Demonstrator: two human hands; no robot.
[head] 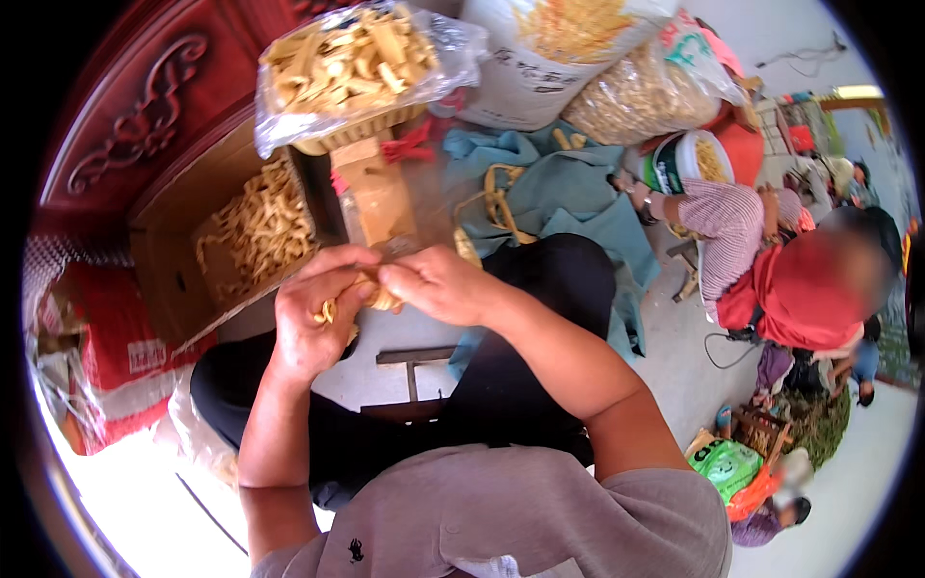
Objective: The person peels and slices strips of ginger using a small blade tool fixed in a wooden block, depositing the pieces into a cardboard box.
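My left hand (pixel 318 311) is closed around a pale yellow, folded strip bundle (pixel 377 295), which could be dried bean curd or a similar food. A curled end pokes out below its fingers. My right hand (pixel 441 285) meets it from the other side, thumb and fingers pinching the bundle's right end. Both hands are above my lap, close to a cardboard box (pixel 162 238) that holds many short twisted yellow pieces (pixel 264 231). Beyond the hands, flat yellow strips (pixel 354 58) fill a plastic-lined basket (pixel 361 130).
A blue cloth (pixel 564 180) with loose strips lies on the floor ahead. Large filled sacks (pixel 549 65) and a white bucket (pixel 697 162) stand behind it. On the right sits a person in red (pixel 802 289). A carved red wooden panel (pixel 137 108) borders the left.
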